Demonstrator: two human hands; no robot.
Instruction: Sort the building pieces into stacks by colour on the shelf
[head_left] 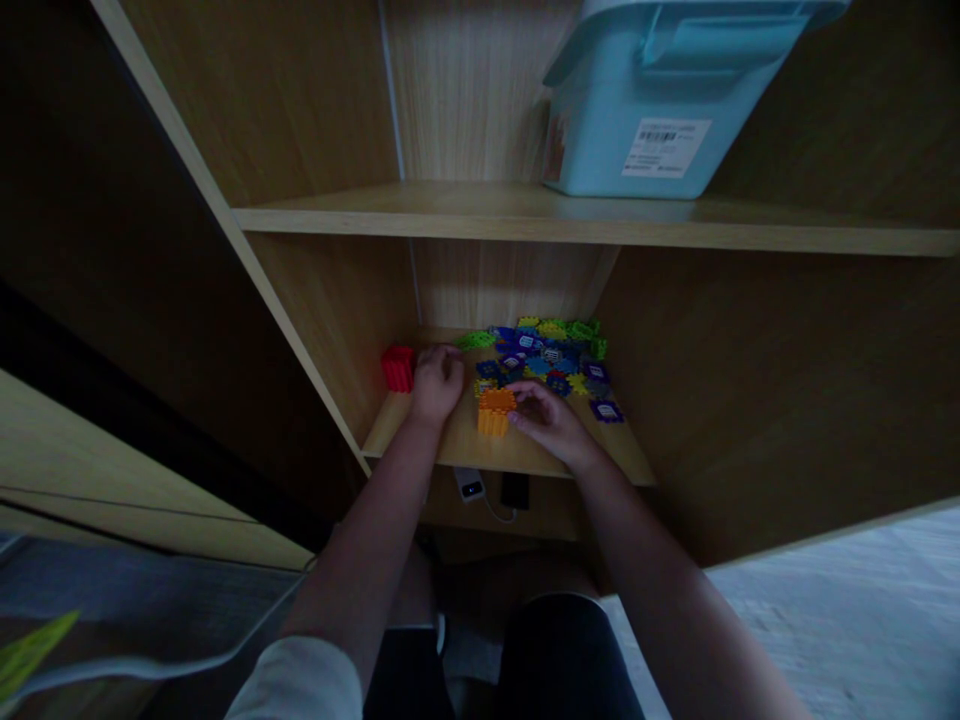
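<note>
Right hand (547, 422): half curled, thumb and fingertips at the orange block's (495, 413) right side, perhaps steadying it; whether it grips, I cannot tell.
Orange block: upright near the shelf's (459, 442) front, likely for easy reach.
Left hand (437, 385): back up, beside the red block (397, 369); fingertips unclear, hold cannot be told.
Red block: near the left wall (345, 310), seemingly kept apart.
Pieces (551, 355): loosely heaped behind.

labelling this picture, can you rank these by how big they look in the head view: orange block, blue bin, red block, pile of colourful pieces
1. Blue bin, though cut off by the top edge
2. Pile of colourful pieces
3. Orange block and red block: too alike to rank
</note>
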